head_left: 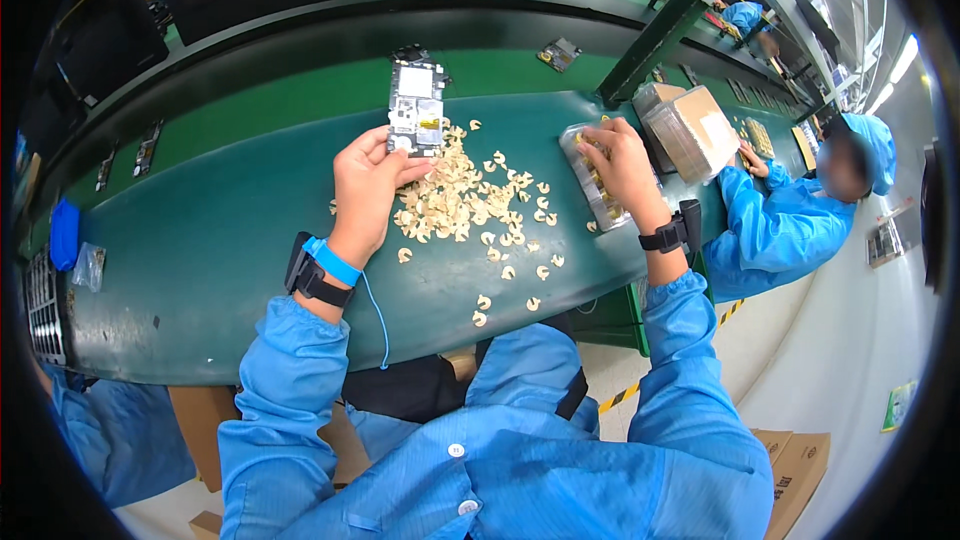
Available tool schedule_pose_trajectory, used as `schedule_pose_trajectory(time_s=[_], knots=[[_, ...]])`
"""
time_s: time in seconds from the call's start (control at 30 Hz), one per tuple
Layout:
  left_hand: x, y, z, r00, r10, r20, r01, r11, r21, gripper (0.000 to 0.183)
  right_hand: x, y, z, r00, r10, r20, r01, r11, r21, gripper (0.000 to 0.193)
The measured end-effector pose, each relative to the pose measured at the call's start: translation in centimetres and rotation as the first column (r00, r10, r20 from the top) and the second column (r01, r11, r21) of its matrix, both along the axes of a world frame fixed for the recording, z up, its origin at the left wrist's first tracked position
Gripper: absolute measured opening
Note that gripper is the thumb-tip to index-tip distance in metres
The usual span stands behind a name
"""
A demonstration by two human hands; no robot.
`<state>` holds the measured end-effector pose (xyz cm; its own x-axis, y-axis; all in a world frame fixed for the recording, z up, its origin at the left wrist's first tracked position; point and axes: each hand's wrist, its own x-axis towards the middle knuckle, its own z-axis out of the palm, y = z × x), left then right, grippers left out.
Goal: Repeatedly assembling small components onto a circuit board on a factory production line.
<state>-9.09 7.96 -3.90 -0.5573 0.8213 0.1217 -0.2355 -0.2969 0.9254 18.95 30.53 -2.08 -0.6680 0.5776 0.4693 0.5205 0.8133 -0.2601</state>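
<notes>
While my left hand (pixel 365 190) rests on the green bench (pixel 220 240), its fingers are curled around the lower edge of a circuit board (pixel 416 108), which stands up past my fingertips, away from me. The thumb lies against the board's near right corner; the grip is closed on the board, not flat.

Just to the right of that hand, touching the thumb side, spreads a heap of small cream-coloured backing scraps (pixel 460 202). The heap thins toward me into loose pieces, the nearest scraps (pixel 482 310) lying well apart from either hand, close to the bench's front edge.

My right hand (pixel 622 165) is palm down beyond the heap's far right side. Its fingers bend down onto a clear tray (pixel 590 195) of small yellow parts, fingertips pressed among the parts; whether a part is pinched between them I cannot tell. The tray runs under the hand, slanting from beyond the fingertips back toward my wrist.

Each wrist carries a black band; the left also bears a blue strap (pixel 333 262) with a coiled cord hanging toward me.

Right of my right hand, just beyond the tray, stand clear boxes (pixel 690 130). Farther right, a co-worker (pixel 790 210) in blue clothing leans at the same bench. A second board (pixel 558 54) lies beyond my hands, well apart.
</notes>
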Motion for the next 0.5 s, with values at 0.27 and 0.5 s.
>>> schedule_pose_trajectory(time_s=[0.27, 0.5], knots=[[-0.2, -0.2, 0.5, 0.999, 0.045, -0.006, -0.045, 0.999, -0.017, 0.053, 2.7, 1.4, 1.2, 0.980, -0.071, -0.187, 0.048, 0.991, -0.125, 0.015], [0.3, 0.1, 0.8, 0.999, 0.046, -0.008, -0.045, 0.999, 0.004, 0.055, 5.6, 2.0, 0.8, 0.996, -0.094, -0.008, 0.091, 0.984, -0.156, 0.019]])
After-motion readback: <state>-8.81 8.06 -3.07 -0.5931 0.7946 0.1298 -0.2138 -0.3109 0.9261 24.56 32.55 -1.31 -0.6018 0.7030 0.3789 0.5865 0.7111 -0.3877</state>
